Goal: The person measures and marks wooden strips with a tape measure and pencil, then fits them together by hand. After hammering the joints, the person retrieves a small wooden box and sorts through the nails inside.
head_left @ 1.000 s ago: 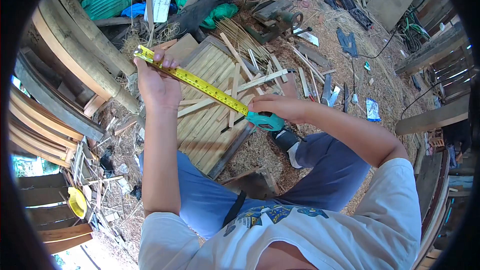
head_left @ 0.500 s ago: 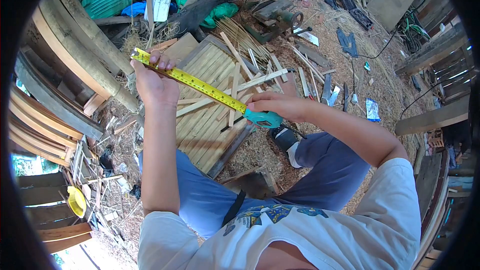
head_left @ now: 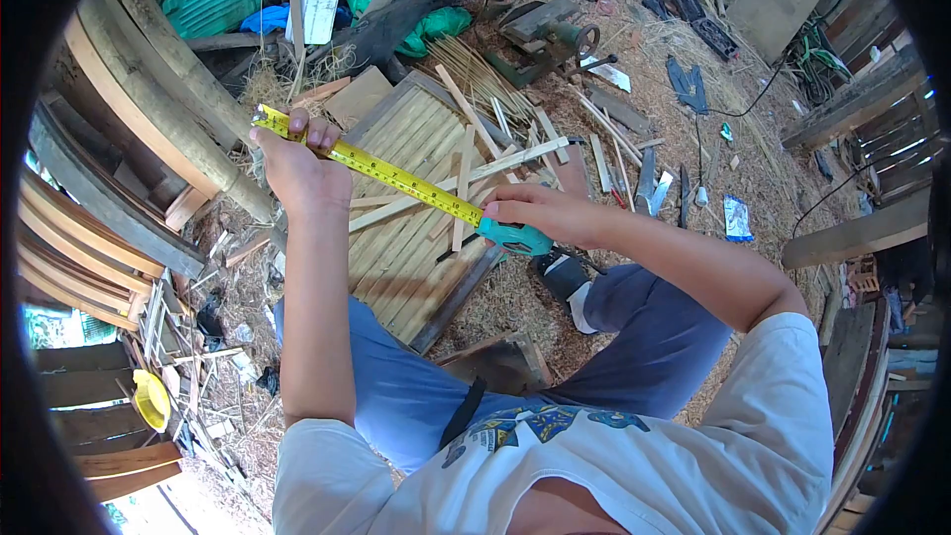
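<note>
A tape measure [head_left: 516, 237] with a teal case is in my right hand [head_left: 540, 215], fingers closed around the case and thumb by its mouth. Its yellow blade [head_left: 404, 179] is pulled out and runs up to the left. My left hand [head_left: 305, 163] grips the blade near its free end, with the fingers curled over it. The blade is stretched above a slatted wooden panel [head_left: 396, 277] on the ground. Several thin wood strips [head_left: 464, 173] lie across that panel.
A metal vise-like tool [head_left: 555, 35] stands beyond the panel, near bundled thin sticks [head_left: 485, 69]. Shavings cover the ground. Curved timber [head_left: 149, 109] leans on the left, above a yellow bowl [head_left: 152, 400]. A dark cloth [head_left: 686, 82] and a cable [head_left: 753, 96] lie on the right.
Both hands and the stretched tape measure have shifted slightly to the left. The grip of each hand looks the same.
</note>
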`<state>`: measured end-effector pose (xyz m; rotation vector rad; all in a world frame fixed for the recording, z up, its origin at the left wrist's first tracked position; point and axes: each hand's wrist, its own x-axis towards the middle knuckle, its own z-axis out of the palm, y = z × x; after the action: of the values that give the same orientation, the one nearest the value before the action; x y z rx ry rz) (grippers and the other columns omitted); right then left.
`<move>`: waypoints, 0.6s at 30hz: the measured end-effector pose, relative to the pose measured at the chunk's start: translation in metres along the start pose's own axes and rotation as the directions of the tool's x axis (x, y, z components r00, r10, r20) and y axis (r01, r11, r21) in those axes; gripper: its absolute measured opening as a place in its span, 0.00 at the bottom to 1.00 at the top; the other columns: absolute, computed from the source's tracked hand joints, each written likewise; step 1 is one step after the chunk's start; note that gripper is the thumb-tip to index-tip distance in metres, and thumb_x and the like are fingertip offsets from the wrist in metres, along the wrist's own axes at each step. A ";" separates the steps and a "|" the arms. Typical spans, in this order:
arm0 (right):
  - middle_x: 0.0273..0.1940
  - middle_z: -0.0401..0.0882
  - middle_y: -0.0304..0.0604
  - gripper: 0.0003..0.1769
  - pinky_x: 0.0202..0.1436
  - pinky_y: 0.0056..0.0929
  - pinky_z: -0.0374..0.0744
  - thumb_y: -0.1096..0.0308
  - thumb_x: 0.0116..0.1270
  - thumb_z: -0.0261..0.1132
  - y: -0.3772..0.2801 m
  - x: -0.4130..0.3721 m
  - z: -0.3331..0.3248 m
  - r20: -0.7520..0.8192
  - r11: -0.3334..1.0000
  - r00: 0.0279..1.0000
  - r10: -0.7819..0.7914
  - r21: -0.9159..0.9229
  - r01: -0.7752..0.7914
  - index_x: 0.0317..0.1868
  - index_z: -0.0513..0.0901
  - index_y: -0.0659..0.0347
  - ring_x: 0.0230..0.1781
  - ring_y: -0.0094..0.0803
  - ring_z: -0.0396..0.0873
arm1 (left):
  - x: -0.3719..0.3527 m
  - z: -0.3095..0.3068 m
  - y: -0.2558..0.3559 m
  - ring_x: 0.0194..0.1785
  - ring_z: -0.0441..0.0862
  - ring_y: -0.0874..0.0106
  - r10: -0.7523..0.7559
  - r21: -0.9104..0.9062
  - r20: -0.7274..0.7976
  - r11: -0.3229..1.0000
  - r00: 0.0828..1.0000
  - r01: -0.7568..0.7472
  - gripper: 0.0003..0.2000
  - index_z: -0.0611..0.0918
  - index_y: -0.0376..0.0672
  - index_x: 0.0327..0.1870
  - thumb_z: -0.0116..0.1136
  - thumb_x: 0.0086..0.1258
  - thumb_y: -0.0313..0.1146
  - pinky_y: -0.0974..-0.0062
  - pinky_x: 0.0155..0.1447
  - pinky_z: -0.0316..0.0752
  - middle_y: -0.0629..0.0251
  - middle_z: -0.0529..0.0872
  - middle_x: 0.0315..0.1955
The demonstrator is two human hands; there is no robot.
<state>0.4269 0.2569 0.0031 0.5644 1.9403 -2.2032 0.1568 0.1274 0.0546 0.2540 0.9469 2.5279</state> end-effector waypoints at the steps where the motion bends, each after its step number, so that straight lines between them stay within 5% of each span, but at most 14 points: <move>1: 0.48 0.86 0.40 0.25 0.54 0.27 0.81 0.48 0.82 0.60 0.000 0.000 0.000 0.005 1.000 1.000 0.009 0.006 -0.009 0.58 0.82 0.64 0.46 0.25 0.83 | 0.000 -0.001 0.000 0.29 0.61 0.77 -0.004 -0.002 0.002 1.000 1.000 0.004 0.21 0.71 0.47 0.46 0.28 0.92 0.51 0.74 0.34 0.62 0.72 0.68 0.29; 6: 0.49 0.88 0.41 0.22 0.54 0.25 0.81 0.51 0.83 0.57 -0.004 -0.002 0.002 -0.001 0.999 0.999 0.050 0.012 -0.050 0.56 0.83 0.63 0.48 0.25 0.85 | -0.002 0.003 0.002 0.28 0.61 0.76 -0.015 0.026 -0.033 1.000 0.999 0.016 0.20 0.70 0.48 0.45 0.29 0.92 0.51 0.74 0.34 0.62 0.72 0.68 0.29; 9: 0.42 0.85 0.40 0.22 0.46 0.28 0.83 0.52 0.82 0.58 -0.004 -0.001 0.005 -0.033 0.998 0.999 0.003 0.057 -0.002 0.51 0.84 0.65 0.40 0.26 0.84 | 0.000 0.001 0.001 0.29 0.61 0.76 -0.015 0.033 -0.028 0.999 0.999 0.016 0.20 0.68 0.48 0.45 0.29 0.92 0.53 0.74 0.35 0.62 0.72 0.69 0.30; 18: 0.49 0.89 0.42 0.21 0.54 0.25 0.81 0.54 0.81 0.57 -0.002 0.000 0.001 -0.001 0.999 0.999 0.044 0.018 -0.044 0.56 0.83 0.65 0.48 0.26 0.85 | 0.002 -0.001 -0.001 0.29 0.61 0.75 -0.023 0.021 -0.042 0.999 0.999 0.024 0.21 0.68 0.48 0.45 0.29 0.91 0.55 0.73 0.35 0.64 0.71 0.69 0.30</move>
<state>0.4261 0.2566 0.0047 0.6063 1.8923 -2.1957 0.1551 0.1280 0.0536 0.1960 0.9873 2.5117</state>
